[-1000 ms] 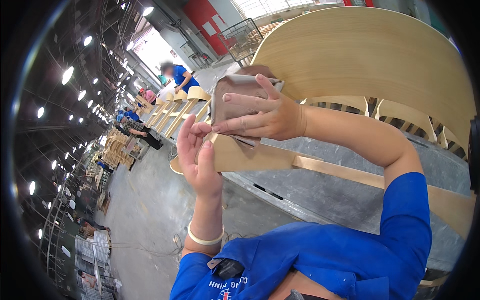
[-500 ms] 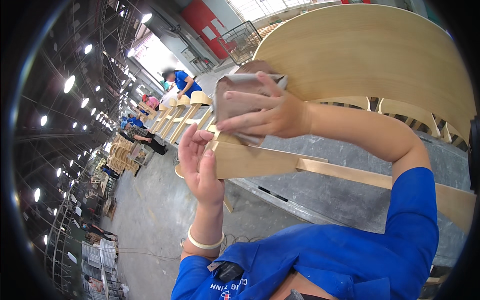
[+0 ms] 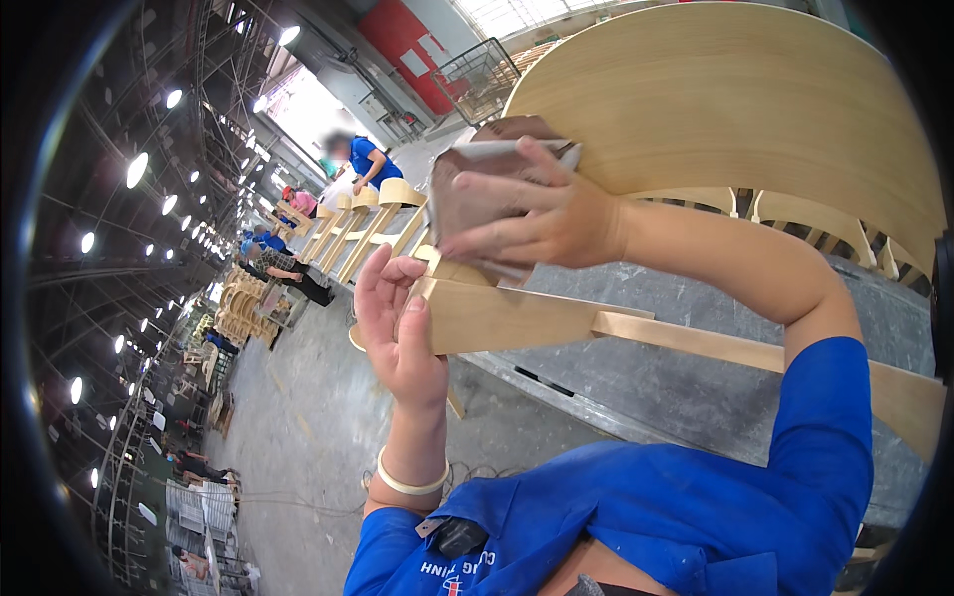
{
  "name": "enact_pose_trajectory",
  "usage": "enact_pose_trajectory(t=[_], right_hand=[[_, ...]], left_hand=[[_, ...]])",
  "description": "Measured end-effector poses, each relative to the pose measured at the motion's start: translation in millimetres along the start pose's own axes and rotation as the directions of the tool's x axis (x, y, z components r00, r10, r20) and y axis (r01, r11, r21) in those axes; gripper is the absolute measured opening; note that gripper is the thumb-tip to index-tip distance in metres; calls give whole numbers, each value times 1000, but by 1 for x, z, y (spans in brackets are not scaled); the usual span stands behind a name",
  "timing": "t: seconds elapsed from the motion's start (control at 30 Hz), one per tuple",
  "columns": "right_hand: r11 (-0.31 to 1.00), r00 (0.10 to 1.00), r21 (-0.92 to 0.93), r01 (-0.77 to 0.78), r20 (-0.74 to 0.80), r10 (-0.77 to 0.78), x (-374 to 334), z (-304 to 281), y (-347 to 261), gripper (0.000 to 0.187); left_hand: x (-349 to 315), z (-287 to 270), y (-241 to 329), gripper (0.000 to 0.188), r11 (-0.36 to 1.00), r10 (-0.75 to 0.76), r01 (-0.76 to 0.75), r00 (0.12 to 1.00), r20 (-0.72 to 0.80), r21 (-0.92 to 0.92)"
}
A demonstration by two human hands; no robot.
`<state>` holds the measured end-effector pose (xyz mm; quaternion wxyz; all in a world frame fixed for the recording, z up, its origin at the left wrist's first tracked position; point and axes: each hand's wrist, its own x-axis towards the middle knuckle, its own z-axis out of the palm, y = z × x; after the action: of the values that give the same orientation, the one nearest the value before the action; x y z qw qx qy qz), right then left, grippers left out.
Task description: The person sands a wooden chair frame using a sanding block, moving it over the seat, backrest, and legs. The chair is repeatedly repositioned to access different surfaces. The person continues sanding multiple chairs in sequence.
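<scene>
My right hand (image 3: 542, 214) lies with spread fingers over a brownish-grey sheet of sandpaper (image 3: 477, 164), which looks folded at its edges. The sheet is just above the end of a pale wooden furniture frame (image 3: 517, 316); whether it touches the wood is hard to tell. At the frame's near-left end, my left hand (image 3: 402, 333) curls round the wood, thumb against its edge. A thin wooden rail (image 3: 696, 341) runs from the frame toward the right. Behind my right arm stands a large, curved, pale wooden panel (image 3: 715, 99).
The frame lies over a grey-topped table (image 3: 676, 298). More curved wooden parts (image 3: 810, 223) lie beyond my right forearm. At the far left a co-worker in blue (image 3: 370, 164) stands by a row of wooden frames (image 3: 363, 228). A wire cage cart (image 3: 477, 79) stands at the back.
My right hand and the sandpaper have shifted slightly to the right. My left hand keeps its place on the frame.
</scene>
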<state>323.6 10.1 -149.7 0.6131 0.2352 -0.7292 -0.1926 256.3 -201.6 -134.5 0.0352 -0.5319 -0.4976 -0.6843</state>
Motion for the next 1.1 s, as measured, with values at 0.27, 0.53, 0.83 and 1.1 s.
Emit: enact_pose_trajectory(t=[0.27,0.53,0.83,1.1], right_hand=[[998,998,-58,-29,49,31,-5,-8,-10,42],[997,996,-67,35,88,-29,-6,-14,-16,40],[998,997,-56,2,76,3,-18,-9,-24,32],[978,990,-183,-102,79,118,-17,-18,-27,34]], left_hand=[[-5,-1,2,53,999,-10,10,1000,-15,-39],[-11,3,5,54,1000,17,-17,999,-49,-3],[-17,5,10,53,997,0,-5,998,-65,-71],[-18,8,12,53,996,-5,-1,997,-71,-87]])
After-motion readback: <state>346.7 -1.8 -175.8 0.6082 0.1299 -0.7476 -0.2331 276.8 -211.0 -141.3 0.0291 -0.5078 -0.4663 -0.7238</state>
